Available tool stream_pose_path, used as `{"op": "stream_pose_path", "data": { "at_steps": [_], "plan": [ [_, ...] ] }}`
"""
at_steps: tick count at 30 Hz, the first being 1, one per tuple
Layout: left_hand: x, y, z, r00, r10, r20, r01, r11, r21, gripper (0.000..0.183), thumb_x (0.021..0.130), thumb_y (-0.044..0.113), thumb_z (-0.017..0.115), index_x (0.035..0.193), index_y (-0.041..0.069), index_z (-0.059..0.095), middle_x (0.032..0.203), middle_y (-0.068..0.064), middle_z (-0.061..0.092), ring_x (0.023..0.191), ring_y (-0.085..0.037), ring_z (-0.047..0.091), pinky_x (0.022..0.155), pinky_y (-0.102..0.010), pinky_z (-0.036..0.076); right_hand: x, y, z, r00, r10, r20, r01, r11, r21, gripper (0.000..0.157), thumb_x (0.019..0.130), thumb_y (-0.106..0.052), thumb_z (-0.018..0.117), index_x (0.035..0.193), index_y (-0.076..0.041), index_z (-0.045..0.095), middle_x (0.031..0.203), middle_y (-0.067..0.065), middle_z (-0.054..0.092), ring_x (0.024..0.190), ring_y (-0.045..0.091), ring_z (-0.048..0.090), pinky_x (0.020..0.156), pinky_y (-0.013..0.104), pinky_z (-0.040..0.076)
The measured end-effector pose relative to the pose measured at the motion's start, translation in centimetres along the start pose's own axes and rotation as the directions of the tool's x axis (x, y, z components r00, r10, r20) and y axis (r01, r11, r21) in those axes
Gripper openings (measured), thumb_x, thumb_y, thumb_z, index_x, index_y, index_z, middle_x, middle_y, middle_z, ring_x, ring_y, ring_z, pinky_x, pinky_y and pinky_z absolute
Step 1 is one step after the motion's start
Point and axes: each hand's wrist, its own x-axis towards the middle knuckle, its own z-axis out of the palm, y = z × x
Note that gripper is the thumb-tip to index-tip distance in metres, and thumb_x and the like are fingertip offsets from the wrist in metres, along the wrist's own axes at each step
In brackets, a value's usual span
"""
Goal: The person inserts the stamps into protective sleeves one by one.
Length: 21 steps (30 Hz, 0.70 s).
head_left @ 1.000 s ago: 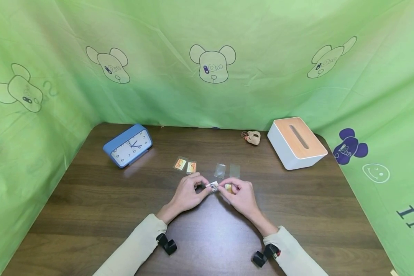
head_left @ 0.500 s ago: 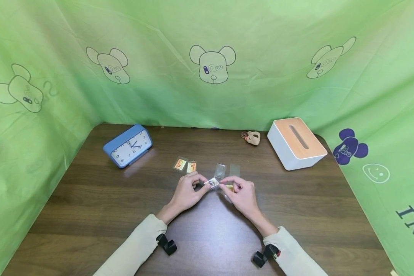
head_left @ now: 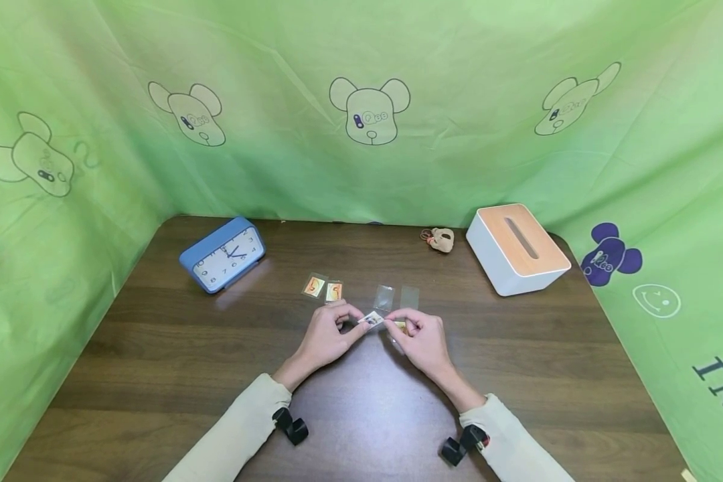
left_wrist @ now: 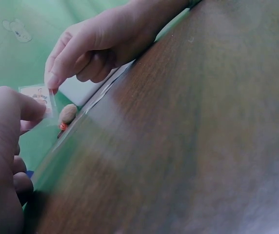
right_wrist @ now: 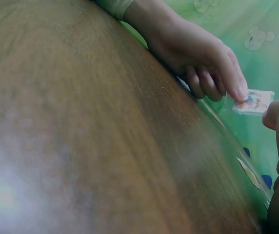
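Above the table, both hands hold a small white picture stamp in a clear sleeve. My left hand pinches one end between thumb and index finger, the thumb lying over the print. At the opposite edge, the thumb and index finger of my right hand pinch a corner, as the left wrist view shows. The other fingers of both hands are curled under. A yellowish stamp lies partly hidden behind the right hand.
Two orange sleeved stamps lie beyond the left hand. Two clear sleeves lie beyond the right hand. Toward the back of the wooden table stand a blue clock, a small beige trinket and a tissue box.
The hands have shifted slightly, with the right fingertips a little farther right, so more of the held stamp's face shows. Objects on the table stay put.
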Motion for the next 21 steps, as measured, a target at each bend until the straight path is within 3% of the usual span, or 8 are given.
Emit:
{"op": "stream_pose_path", "data": {
  "at_steps": [5, 9, 12, 15, 21],
  "plan": [
    [-0.2, -1.3, 0.5, 0.998, 0.065, 0.004, -0.065, 0.998, 0.025, 0.01, 0.089, 0.022, 0.091, 0.092, 0.018, 0.082, 0.072, 0.01, 0.045, 0.067, -0.002, 0.039, 0.062, -0.021, 0.034, 0.0, 0.0, 0.0, 1.0, 0.019, -0.01, -0.019, 0.999, 0.027, 0.009, 0.09, -0.001, 0.088, 0.091, -0.007, 0.083, 0.054, -0.007, 0.035, 0.053, -0.007, 0.026, 0.05, 0.019, 0.023],
    [-0.1, -0.8, 0.3, 0.999, 0.02, 0.031, -0.021, 0.998, 0.053, 0.01, 0.089, 0.021, 0.09, 0.094, 0.019, 0.082, 0.074, 0.007, 0.05, 0.069, -0.002, 0.04, 0.064, -0.023, 0.036, 0.0, -0.1, 0.0, 0.998, 0.048, -0.028, -0.047, 0.998, 0.048, 0.009, 0.091, 0.001, 0.086, 0.091, -0.007, 0.081, 0.055, -0.005, 0.034, 0.053, -0.007, 0.026, 0.05, 0.019, 0.023],
    [-0.1, -0.4, 0.1, 1.0, 0.003, 0.019, -0.004, 0.999, 0.052, 0.009, 0.09, 0.02, 0.089, 0.094, 0.02, 0.081, 0.078, 0.008, 0.059, 0.071, -0.005, 0.045, 0.066, -0.025, 0.039, 0.0, -0.1, -0.1, 0.997, 0.069, -0.043, -0.067, 0.996, 0.052, 0.012, 0.091, 0.002, 0.085, 0.09, -0.009, 0.081, 0.055, -0.005, 0.034, 0.053, -0.006, 0.027, 0.051, 0.019, 0.024],
    [-0.2, -1.1, 0.3, 1.0, 0.021, -0.023, -0.019, 0.998, 0.053, 0.009, 0.091, 0.021, 0.088, 0.091, 0.023, 0.079, 0.08, 0.015, 0.06, 0.072, -0.003, 0.047, 0.068, -0.022, 0.039, 0.1, -0.3, -0.1, 0.995, 0.081, -0.056, -0.078, 0.995, 0.054, 0.014, 0.091, 0.003, 0.084, 0.089, -0.011, 0.08, 0.056, -0.006, 0.033, 0.053, -0.006, 0.027, 0.053, 0.019, 0.024],
    [-0.2, -0.3, 0.1, 0.999, 0.03, -0.024, -0.029, 0.997, 0.075, 0.008, 0.089, 0.012, 0.087, 0.087, 0.016, 0.08, 0.07, 0.002, 0.051, 0.067, -0.003, 0.041, 0.062, -0.026, 0.036, 0.1, -0.5, 0.0, 0.992, 0.098, -0.084, -0.093, 0.994, 0.053, 0.012, 0.09, 0.003, 0.085, 0.09, -0.008, 0.081, 0.056, -0.007, 0.033, 0.053, -0.007, 0.026, 0.053, 0.019, 0.024]
  ]
}}
